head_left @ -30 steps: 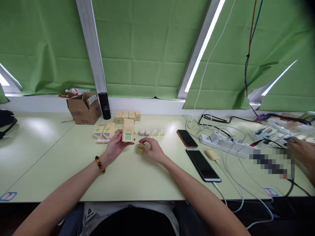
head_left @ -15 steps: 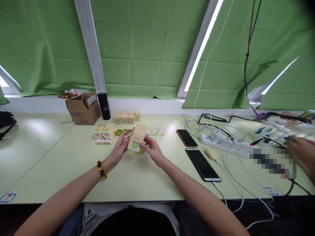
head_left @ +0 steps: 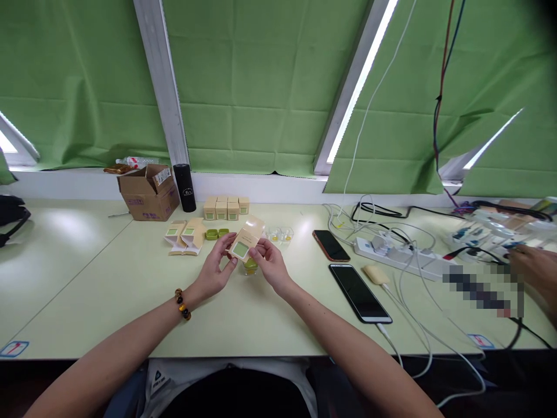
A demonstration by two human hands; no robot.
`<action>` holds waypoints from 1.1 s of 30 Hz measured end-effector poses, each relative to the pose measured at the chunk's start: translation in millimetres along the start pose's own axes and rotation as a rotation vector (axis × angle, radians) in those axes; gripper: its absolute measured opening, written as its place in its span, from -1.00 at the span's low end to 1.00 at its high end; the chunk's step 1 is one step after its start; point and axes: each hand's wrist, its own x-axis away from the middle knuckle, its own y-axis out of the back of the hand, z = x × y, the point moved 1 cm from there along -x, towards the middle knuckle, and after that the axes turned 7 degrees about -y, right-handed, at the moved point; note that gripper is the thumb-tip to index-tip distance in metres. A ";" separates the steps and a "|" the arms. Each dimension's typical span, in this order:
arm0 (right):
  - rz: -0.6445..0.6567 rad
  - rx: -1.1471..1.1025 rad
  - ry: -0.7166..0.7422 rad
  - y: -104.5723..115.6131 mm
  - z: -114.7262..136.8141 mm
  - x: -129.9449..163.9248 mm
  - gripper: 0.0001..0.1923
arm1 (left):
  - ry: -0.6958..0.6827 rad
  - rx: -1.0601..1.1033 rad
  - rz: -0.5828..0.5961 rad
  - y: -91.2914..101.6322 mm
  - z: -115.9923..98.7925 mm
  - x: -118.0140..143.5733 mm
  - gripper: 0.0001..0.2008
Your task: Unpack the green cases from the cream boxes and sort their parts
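A small kraft cardboard box (head_left: 242,245) with a square cut-out window and a raised flap is between my two hands above the table. My left hand (head_left: 212,274) is closed around its left side, the thumb near the lower edge. My right hand (head_left: 273,268) pinches the right side, thumb on the front. Just under the box stands a small clear container with a green top (head_left: 250,267), partly covered. Two green square pieces (head_left: 217,233) lie behind my left fingers. Opened kraft boxes (head_left: 186,237) are to the left, and clear cups with yellow centres (head_left: 279,234) to the right.
Several closed kraft boxes (head_left: 226,208) stand at the back, near a black tumbler (head_left: 185,187) and a carton (head_left: 148,194). Two phones (head_left: 360,293), a power strip (head_left: 400,257) and tangled cables lie right. Another person's hand (head_left: 533,267) is at the far right.
The box has turned and tilted slightly to the right between my hands. My left thumb has shifted down its edge, and the green-topped container below shows more.
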 end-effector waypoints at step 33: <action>-0.005 -0.048 -0.047 2.5 3.3 -1.1 -0.40 | 0.007 0.059 0.049 -2.8 -4.1 3.5 -0.36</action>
